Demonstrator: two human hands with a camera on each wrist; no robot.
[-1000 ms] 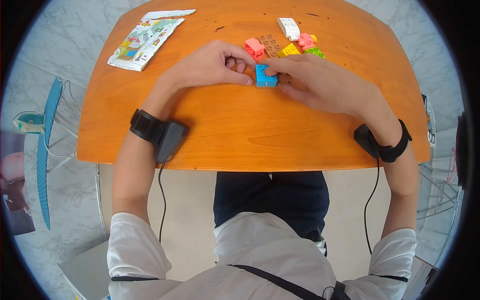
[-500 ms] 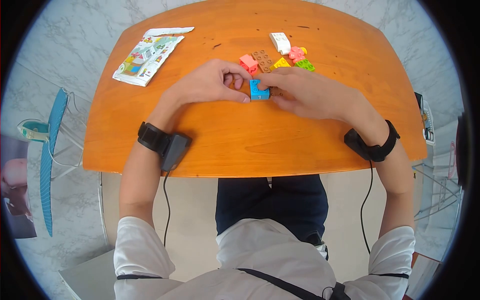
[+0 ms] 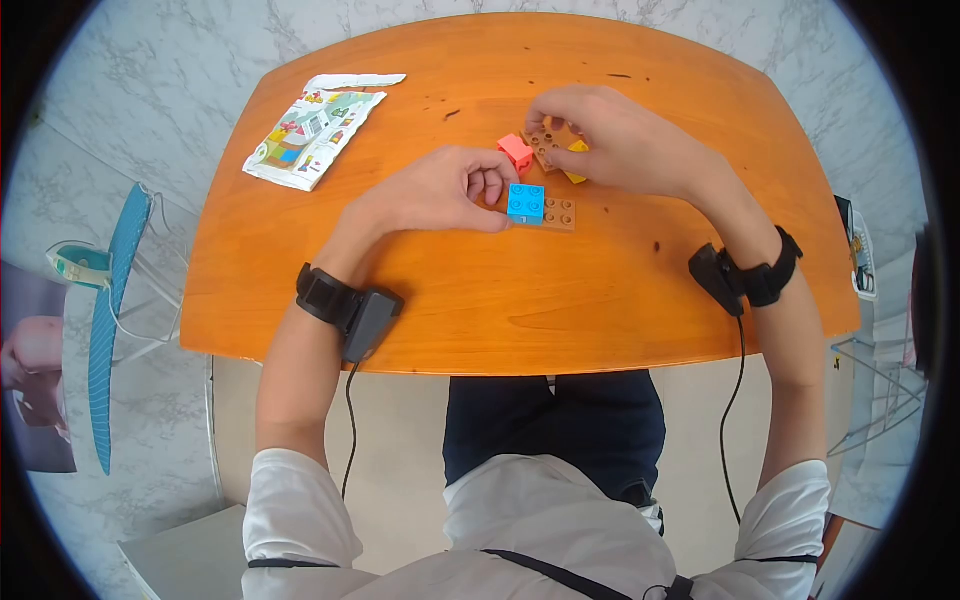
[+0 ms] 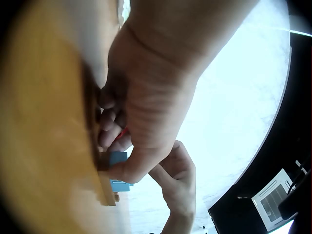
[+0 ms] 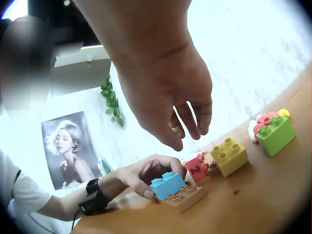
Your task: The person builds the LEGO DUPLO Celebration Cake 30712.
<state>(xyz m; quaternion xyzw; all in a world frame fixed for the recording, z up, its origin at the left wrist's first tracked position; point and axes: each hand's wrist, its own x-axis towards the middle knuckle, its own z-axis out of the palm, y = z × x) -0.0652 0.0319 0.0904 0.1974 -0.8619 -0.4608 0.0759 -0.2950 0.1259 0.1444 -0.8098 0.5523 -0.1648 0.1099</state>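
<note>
Blue studded plastic block sits on the brown plastic plate, at your left hand; likely light, stiff, slightly slick, best gripped by its flat sides. Left thumb and fingertips pinch it, low over the tabletop; your right hand hovers, empty, fingers loosely bent.

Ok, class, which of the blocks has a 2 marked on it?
The red block, between the blue block and the yellow block; no 2 shows on the others.
</note>
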